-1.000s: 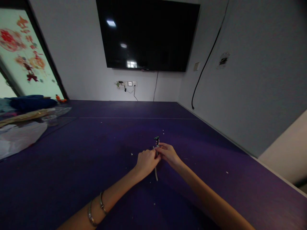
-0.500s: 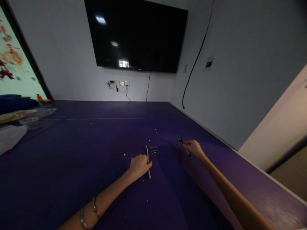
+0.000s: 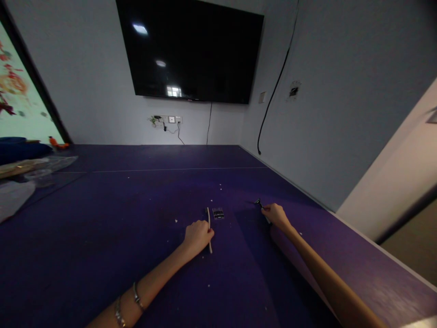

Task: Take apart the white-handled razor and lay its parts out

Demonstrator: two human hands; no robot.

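My left hand [image 3: 197, 238] is closed around a thin pale strip [image 3: 209, 218], which sticks out above and below the fingers. A dark edge shows beside its upper end; its kind I cannot make out. Just right of the strip, a small clear-and-dark tray [image 3: 218, 213] lies on the purple surface [image 3: 143, 205]. Farther right, my right hand [image 3: 276, 216] pinches a razor [image 3: 259, 203] by its dark handle. The razor's head points up and left, and the fingers cover part of the handle.
Small white scraps [image 3: 176, 221] are scattered over the surface. Clear plastic bags [image 3: 51, 166] and a blue bundle [image 3: 23, 151] lie at the far left. A black cable [image 3: 273, 93] hangs down the right wall. A large television [image 3: 194, 50] is mounted on the back wall.
The razor has tilted a little in my right hand, and less of its lower handle shows. My left hand stays on the strip. The view has shifted slightly.
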